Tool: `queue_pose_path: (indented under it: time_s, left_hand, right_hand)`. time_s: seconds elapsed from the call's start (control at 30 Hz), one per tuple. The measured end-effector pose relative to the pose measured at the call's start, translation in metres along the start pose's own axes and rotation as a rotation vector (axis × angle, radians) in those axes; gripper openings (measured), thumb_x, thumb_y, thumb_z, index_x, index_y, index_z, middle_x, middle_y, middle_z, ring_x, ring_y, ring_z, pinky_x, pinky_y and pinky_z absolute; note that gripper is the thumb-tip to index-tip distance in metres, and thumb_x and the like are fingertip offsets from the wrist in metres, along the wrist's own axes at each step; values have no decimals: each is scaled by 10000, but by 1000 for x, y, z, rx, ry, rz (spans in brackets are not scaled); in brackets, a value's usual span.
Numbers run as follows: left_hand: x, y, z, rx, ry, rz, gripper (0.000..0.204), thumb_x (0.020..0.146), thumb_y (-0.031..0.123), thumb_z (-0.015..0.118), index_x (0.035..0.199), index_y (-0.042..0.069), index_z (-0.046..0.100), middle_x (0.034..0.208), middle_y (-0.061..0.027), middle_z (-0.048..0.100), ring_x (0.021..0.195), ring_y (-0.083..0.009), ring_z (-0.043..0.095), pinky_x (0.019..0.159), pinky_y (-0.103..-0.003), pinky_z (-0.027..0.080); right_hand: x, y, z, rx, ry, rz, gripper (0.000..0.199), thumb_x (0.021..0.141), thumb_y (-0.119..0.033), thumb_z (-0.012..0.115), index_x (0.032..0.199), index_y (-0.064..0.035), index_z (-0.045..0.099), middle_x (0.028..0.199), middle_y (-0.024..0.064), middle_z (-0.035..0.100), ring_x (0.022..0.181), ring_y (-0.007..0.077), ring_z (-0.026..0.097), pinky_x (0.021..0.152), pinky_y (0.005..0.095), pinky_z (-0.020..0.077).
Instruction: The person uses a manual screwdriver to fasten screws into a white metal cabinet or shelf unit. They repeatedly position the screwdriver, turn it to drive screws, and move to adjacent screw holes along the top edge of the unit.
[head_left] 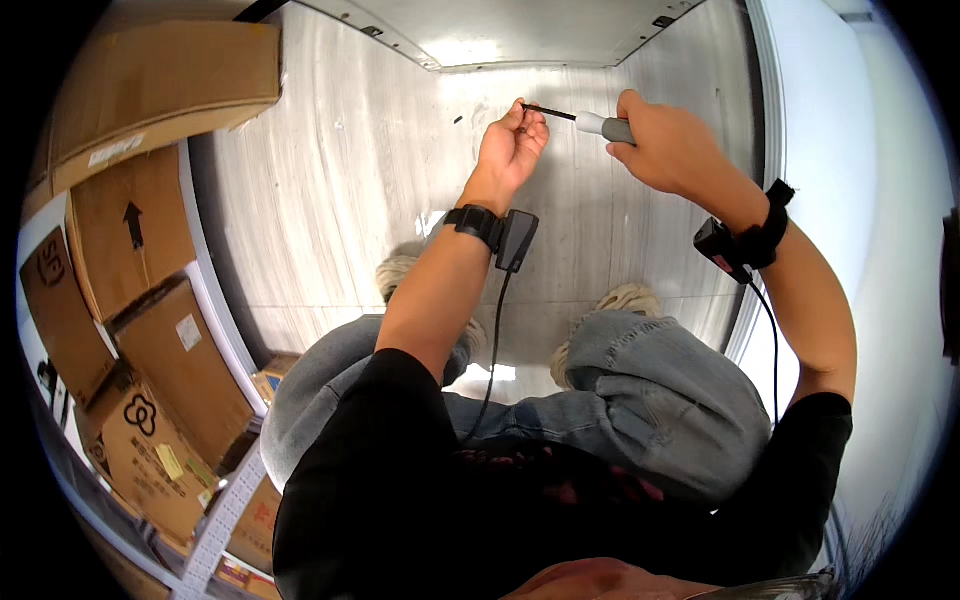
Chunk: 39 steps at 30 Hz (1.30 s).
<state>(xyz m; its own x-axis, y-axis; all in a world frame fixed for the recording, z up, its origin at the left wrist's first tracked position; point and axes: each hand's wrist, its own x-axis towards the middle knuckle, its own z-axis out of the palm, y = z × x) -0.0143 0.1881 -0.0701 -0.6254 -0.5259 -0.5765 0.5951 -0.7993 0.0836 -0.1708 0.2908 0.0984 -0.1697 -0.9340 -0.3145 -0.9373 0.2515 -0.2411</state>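
A screwdriver [592,124] with a grey and white handle and a thin dark shaft lies almost level between my two hands, above the floor. Its handle is wrapped in the fingers of my right hand [668,142], and the shaft points left. At the shaft's far end, my left hand [514,150] is closed in a pinch of thumb and forefinger, palm partly turned up. Whether a small bit or screw sits at that tip is too small to tell. A small dark piece [458,120] lies on the floor left of my left hand.
A pale metal panel [520,30] stands at the far edge of the wood-look floor [330,180]. Cardboard boxes [170,85] fill a rack [225,510] on the left. A white wall-like surface [820,200] runs along the right. Cables [492,370] hang from my wrist devices.
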Motion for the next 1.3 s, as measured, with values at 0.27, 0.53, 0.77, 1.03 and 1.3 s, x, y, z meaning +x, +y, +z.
queue_pose_path:
  time_s: [0.27, 0.53, 0.77, 1.03, 1.3]
  left_hand:
    - [40, -1, -3, 59, -7, -166, 115, 957, 134, 464, 912, 48, 526, 761, -56, 498, 659, -158, 455, 600, -265, 408]
    - [74, -3, 11, 740, 208, -296, 111, 936, 183, 532, 947, 81, 574, 592, 65, 269, 502, -70, 228, 432, -215, 216]
    - [89, -17, 12, 1043, 215, -241, 152, 929, 232, 555, 924, 89, 606, 538, 74, 240, 445, -63, 199, 406, -221, 176]
    - [102, -22, 16, 1053, 161, -225, 142, 932, 178, 510, 880, 114, 625, 519, 82, 214, 417, -63, 169, 392, -229, 151]
    - [111, -21, 20, 1105, 191, -211, 145, 909, 131, 521, 840, 99, 644, 509, 88, 232, 400, -62, 171, 386, -235, 149]
  right_hand:
    - [-4, 11, 51, 751, -71, 505, 316, 795, -252, 667, 988, -61, 503, 688, 61, 565, 499, 120, 501, 448, 268, 373]
    - [-36, -13, 142, 1475, 31, 626, 386, 827, -246, 654, 1078, -31, 455, 763, 91, 564, 574, 126, 533, 510, 269, 406]
    - [-27, -41, 203, 1651, 232, 732, 454, 871, -272, 609, 1241, -65, 445, 821, 41, 560, 617, 102, 541, 489, 249, 372]
    - [-8, -34, 224, 1587, 370, 814, 451, 846, -296, 624, 1207, -50, 510, 935, 113, 609, 739, 189, 577, 651, 318, 466]
    - [-1, -34, 238, 1534, 501, 789, 373, 869, -221, 623, 1190, -69, 511, 755, 21, 510, 569, 100, 447, 525, 263, 378]
